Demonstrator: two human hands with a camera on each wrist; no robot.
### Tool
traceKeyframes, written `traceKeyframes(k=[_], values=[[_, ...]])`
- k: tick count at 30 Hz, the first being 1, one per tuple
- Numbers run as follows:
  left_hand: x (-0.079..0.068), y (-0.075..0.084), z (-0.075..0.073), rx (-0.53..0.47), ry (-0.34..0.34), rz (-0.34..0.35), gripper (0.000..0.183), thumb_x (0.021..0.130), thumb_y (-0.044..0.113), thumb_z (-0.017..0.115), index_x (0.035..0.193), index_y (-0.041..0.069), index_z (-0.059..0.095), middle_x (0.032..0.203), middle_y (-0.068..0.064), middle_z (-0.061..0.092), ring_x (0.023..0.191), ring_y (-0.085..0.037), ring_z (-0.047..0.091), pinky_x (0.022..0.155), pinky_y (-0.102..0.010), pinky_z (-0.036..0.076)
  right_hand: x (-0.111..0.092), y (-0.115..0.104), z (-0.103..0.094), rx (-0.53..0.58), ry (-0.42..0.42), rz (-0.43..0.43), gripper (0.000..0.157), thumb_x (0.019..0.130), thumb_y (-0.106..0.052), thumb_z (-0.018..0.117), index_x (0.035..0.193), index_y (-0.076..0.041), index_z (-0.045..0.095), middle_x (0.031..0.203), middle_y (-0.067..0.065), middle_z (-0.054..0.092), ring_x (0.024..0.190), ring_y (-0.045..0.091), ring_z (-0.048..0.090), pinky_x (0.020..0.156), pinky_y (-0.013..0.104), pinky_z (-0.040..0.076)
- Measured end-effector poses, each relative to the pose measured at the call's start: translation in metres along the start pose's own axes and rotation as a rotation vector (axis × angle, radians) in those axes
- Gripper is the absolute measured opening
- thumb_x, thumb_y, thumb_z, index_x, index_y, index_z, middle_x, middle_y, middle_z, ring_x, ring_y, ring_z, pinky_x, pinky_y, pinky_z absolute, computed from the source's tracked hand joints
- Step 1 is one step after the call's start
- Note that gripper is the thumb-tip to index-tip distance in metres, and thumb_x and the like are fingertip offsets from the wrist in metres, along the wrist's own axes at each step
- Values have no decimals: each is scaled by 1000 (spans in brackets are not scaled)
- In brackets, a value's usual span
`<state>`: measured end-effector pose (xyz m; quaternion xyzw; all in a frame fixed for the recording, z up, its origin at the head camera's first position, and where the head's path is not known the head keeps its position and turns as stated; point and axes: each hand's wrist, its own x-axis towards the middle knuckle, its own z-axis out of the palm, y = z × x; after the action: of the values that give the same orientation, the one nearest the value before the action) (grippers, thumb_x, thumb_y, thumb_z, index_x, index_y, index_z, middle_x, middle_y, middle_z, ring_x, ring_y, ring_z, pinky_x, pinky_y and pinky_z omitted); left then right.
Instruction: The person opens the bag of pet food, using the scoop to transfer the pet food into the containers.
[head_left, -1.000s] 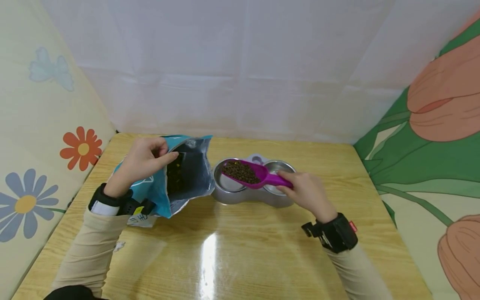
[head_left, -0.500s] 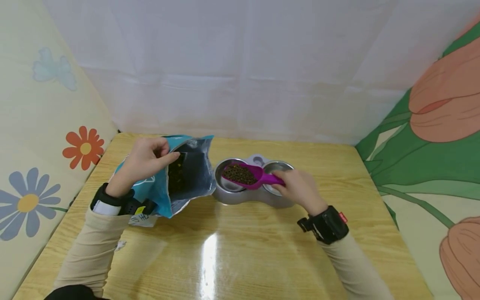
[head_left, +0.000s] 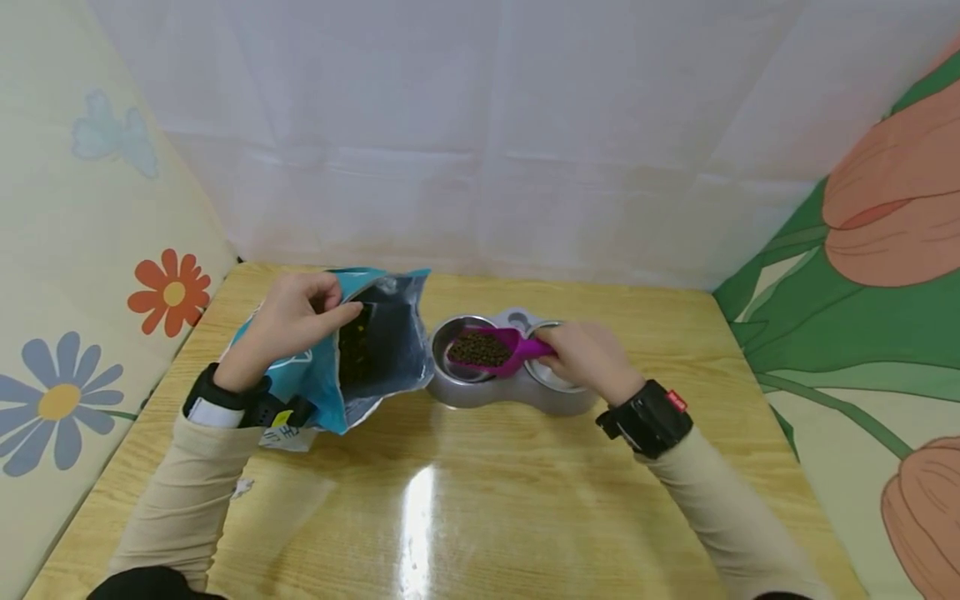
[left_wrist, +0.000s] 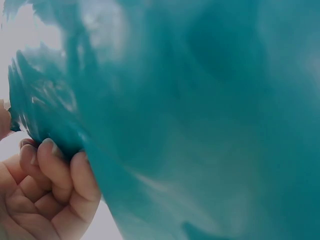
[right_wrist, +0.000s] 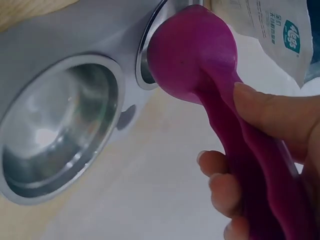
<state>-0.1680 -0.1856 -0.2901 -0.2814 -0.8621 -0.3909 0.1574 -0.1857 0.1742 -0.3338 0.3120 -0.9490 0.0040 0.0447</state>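
Note:
My right hand [head_left: 588,358] grips the handle of a magenta scoop [head_left: 517,354], seen from behind in the right wrist view. Small brown kibble [head_left: 477,348] fills the scoop, which is over the left metal bowl [head_left: 442,337] of a grey double feeder [head_left: 517,390]. The right metal bowl [right_wrist: 55,125] shows bare shiny metal inside. At the left, my left hand [head_left: 300,321] pinches the edge of a blue foil-lined bag [head_left: 390,350] between thumb and curled fingers. The bag's mouth gapes toward the feeder, with dark kibble [head_left: 352,350] inside. In the left wrist view the blue bag covers most of the picture.
The feeder and bag stand on a glossy wooden table [head_left: 487,500]. A white cloth [head_left: 480,142] hangs behind it, and flower-printed panels [head_left: 60,400] flank both sides. A small whitish scrap [head_left: 242,487] lies near my left forearm.
My right hand has moved left and slightly away from me, and the scoop now sits deeper over the left bowl, still loaded. My left hand and the bag have barely moved.

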Motion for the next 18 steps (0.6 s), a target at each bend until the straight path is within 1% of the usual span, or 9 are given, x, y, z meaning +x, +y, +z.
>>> traceKeyframes(k=[2, 6, 10, 14, 18], values=[[0, 2, 1, 6, 0, -4, 37, 78, 0, 66, 56, 10, 38, 50, 6, 29, 41, -8, 30, 41, -25, 24, 4, 0, -2, -22, -21, -17, 18, 78, -20, 69, 70, -16, 53, 59, -3, 46, 49, 13, 41, 43, 30, 32], [1, 3, 1, 12, -5, -19, 37, 78, 1, 66, 56, 10, 38, 50, 5, 29, 41, -8, 30, 41, -26, 24, 12, -4, -9, -60, -57, -36, 22, 78, -17, 68, 66, -15, 50, 56, -2, 44, 48, 14, 40, 42, 30, 32], [1, 4, 0, 14, -11, -30, 37, 78, 2, 67, 56, 10, 38, 50, 5, 30, 41, -9, 31, 41, -26, 25, 18, -8, -15, -84, -84, -37, 21, 75, -13, 68, 64, -15, 51, 55, -2, 44, 47, 14, 41, 41, 28, 32], [1, 4, 0, 11, -13, -32, 37, 79, 3, 67, 56, 10, 38, 50, 4, 30, 41, -9, 31, 41, -26, 25, 23, -9, -20, -126, -102, -38, 19, 72, -9, 68, 64, -13, 52, 57, -2, 45, 49, 14, 42, 41, 28, 34], [1, 5, 0, 4, -14, -37, 37, 79, 2, 66, 56, 10, 38, 50, 4, 30, 41, -9, 31, 41, -26, 25, 27, -12, -26, -190, -127, -51, 22, 67, -2, 67, 61, -12, 49, 57, -1, 44, 49, 14, 41, 41, 28, 35]])
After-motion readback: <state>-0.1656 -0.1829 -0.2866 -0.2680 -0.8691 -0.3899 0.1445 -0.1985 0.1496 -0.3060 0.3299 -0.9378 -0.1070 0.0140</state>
